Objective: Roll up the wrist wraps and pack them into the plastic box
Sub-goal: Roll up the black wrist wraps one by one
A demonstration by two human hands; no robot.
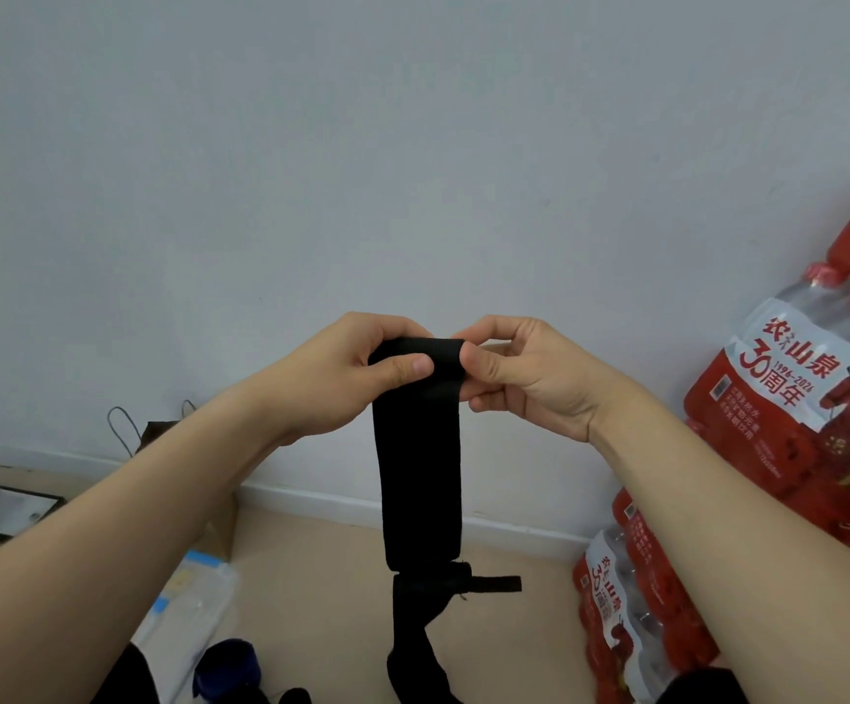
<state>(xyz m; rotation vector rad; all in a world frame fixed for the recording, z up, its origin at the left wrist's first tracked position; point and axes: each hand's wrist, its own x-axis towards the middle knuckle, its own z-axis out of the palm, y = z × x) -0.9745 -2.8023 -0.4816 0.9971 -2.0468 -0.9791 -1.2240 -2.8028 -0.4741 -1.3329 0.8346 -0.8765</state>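
A: In the head view, where did we have the wrist wrap (420, 475)?

B: Up in the air, well to the left of the bottled-water packs (768, 414), its top about level with the upper pack. The top end was turned over into the start of a roll. The rest hung straight down, with its thumb loop (496, 584) sticking out toward the packs near the bottom.

A: And our hands?

B: Both grasped that top end. Our left hand (362, 378), on the side away from the packs, had its thumb pressed across the front of the roll and its fingers curled behind. Our right hand (529, 378), on the side nearer the packs, pinched the roll's edge between thumb and fingers.

A: So we were early in the rolling?

B: We judged so, since most of the length hung loose (the lowest part looked twisted). To roll it well we would need even tension, with both edges level so the roll does not cone. The twist should also be let out before it reaches the hands.

A: And the box?

B: Low and far to the left of the packs lay a clear plastic thing (194, 602). It may have been the box, but we could not tell. A dark blue roll (232, 668) sat just beside it, toward the packs.
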